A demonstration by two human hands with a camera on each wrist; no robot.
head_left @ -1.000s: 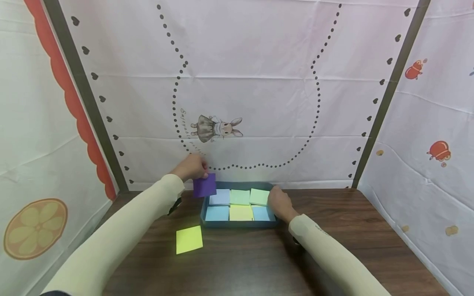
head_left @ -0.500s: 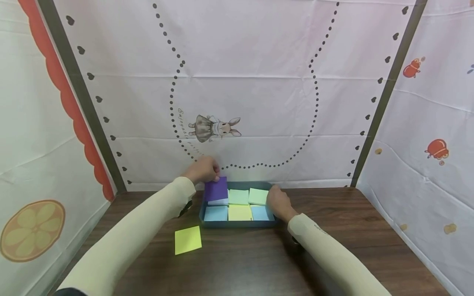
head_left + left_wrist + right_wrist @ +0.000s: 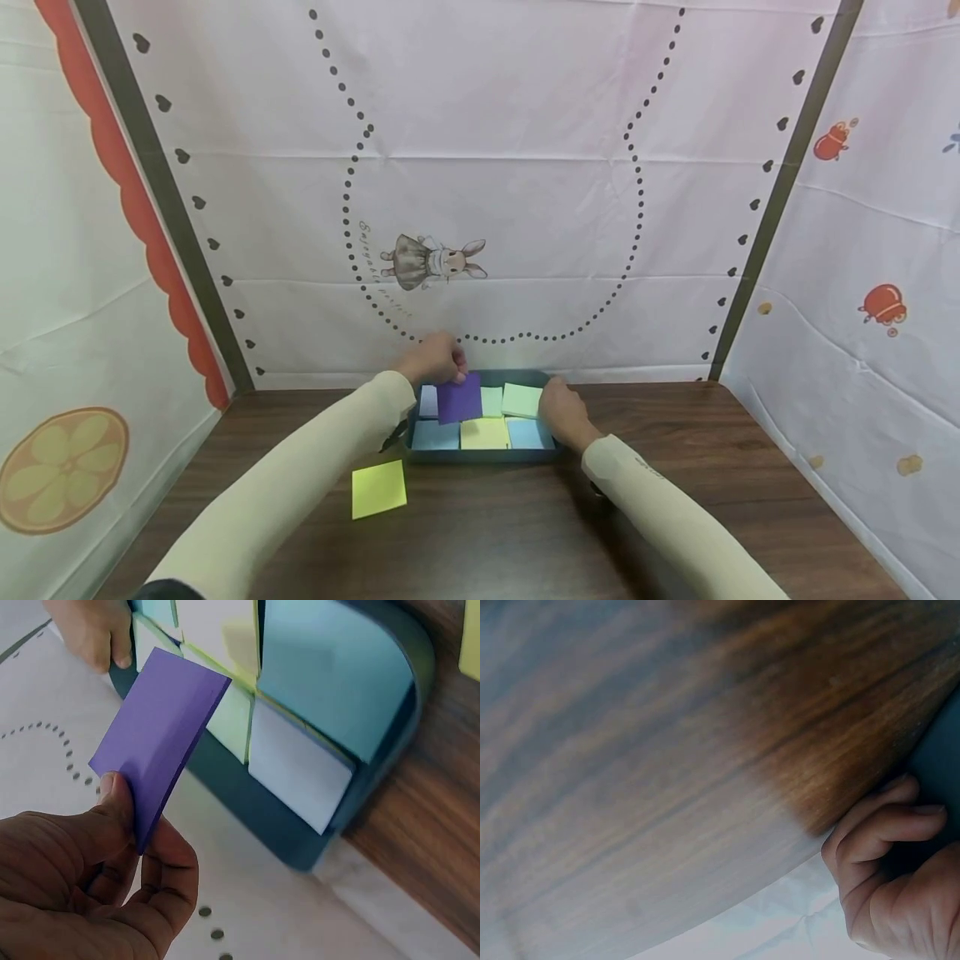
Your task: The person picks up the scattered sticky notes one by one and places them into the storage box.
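My left hand (image 3: 433, 360) pinches a purple sticky note pad (image 3: 161, 720) by one edge between thumb and fingers. In the head view the purple pad hangs over the back left part of a dark teal tray (image 3: 483, 457). Two rows of sticky note pads lie in the tray: a light blue pad (image 3: 435, 435), a pale yellow pad (image 3: 483, 433) and another blue pad (image 3: 529, 433) in front, with a lilac pad (image 3: 300, 765) and pale green pads behind. My right hand (image 3: 567, 414) grips the tray's right side, fingers curled at the wall.
A bright yellow sticky note (image 3: 378, 490) lies on the dark wood table (image 3: 495, 533), left of the tray's front corner. Printed white cloth (image 3: 555, 217) rises right behind the tray and along both sides.
My left hand has carried the purple pad to the right, from beside the tray's left edge to over its back row. The right hand has stayed at the tray's right side.
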